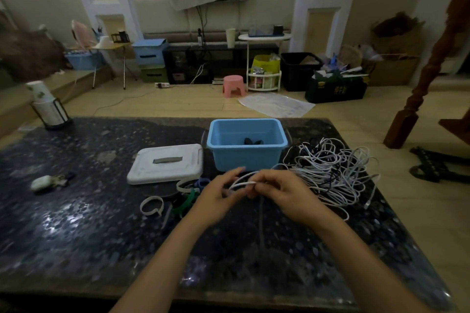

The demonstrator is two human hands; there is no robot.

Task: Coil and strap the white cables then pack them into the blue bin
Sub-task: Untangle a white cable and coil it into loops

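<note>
On the dark table, a white lid lay just left of the blue bin, and loose straps in white, green and blue sat in front of the lid, beside the left hand. A tangled pile of white cables lay right of the bin, touching its corner. A cup holder stood at the far left corner, and a small white case lay near the left edge. The bin held only a dark item on its floor. Both hands met just before the bin: the right hand pinched a looped cable, and the left hand's fingers curled round the same loops.
</note>
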